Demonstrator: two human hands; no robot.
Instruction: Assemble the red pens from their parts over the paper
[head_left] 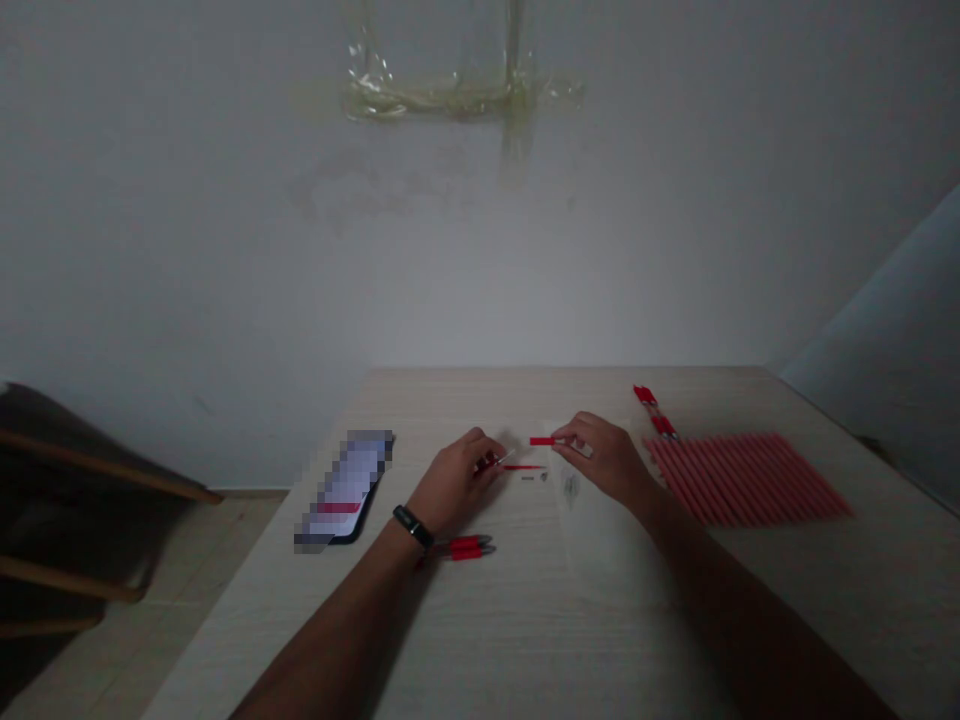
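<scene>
My right hand (pixel 604 458) pinches a short red pen barrel piece (pixel 541 441) just above the table. Across from it, my left hand (pixel 463 472) is closed around a pen part (pixel 504 457) with a pale, shiny end; the fingers hide most of it. Between the hands lies a thin red ink refill (pixel 525 467), close to my left fingertips. Just below it are a small dark spring-like piece (pixel 527 478) and a tiny pen tip (pixel 544 477). A few red pens (pixel 469 547) lie beside my left wrist, partly covered by it.
A phone (pixel 349 488) lies at the table's left side. On the right, many red sticks (pixel 750 480) form a row, with red pen pieces (pixel 655 412) behind. A clear plastic bag (pixel 592 530) seems to lie near my right forearm. A wall (pixel 570 280) stands behind the table.
</scene>
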